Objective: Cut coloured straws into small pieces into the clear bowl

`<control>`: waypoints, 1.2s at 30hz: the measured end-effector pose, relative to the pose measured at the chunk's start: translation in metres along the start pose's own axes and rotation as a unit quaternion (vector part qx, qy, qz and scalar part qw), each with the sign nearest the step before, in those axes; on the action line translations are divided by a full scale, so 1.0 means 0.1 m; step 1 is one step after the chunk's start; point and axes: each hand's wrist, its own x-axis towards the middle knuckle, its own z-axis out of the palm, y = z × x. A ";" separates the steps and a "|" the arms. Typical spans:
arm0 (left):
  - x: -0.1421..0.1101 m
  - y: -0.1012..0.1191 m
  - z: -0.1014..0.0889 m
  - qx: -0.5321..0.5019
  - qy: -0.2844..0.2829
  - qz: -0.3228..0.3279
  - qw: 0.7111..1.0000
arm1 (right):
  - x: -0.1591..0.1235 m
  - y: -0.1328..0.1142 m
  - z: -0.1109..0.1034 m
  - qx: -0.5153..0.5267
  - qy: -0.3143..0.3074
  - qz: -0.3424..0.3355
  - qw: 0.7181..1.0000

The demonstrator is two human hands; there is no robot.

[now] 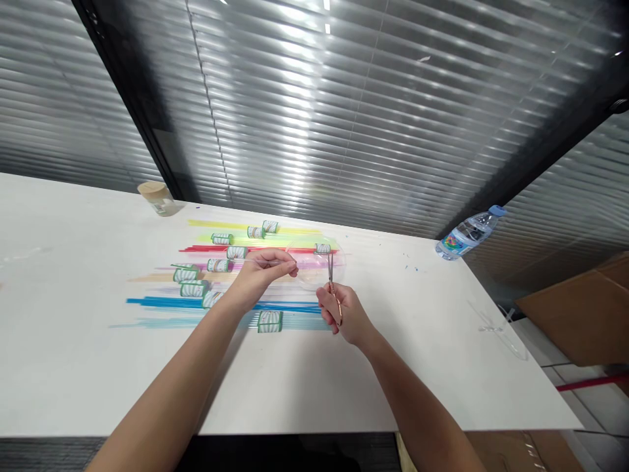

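My left hand (268,270) is closed in a pinch above the coloured strips. A faint, see-through thin strand (314,288) curves in a loop beside its fingertips and seems to be held in them. To the right, my right hand (346,311) grips scissors (331,275) with rose-gold handles, blades pointing away from me. Beneath both hands lie bundles of long thin strips: blue (162,301), red (204,248), yellow (221,225) and pale blue (147,323). Several carry white-and-green paper labels (270,322) wrapped round them.
A lidded cup (158,198) stands at the back left of the white table (295,393). Near the right edge lies a water bottle (466,235) with a blue cap. A clear looped strand (504,334) rests at the right edge. Cardboard (582,311) is beyond it; blinds (295,118) rise behind.
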 end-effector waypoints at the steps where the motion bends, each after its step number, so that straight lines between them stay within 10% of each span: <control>1: 0.00 0.00 0.00 0.001 -0.001 0.001 1.000 | 0.00 0.00 0.00 0.000 0.000 0.000 1.000; 36: 0.01 0.05 0.03 -0.022 0.048 -0.009 0.999 | 0.01 0.00 -0.04 0.048 -0.055 0.006 0.997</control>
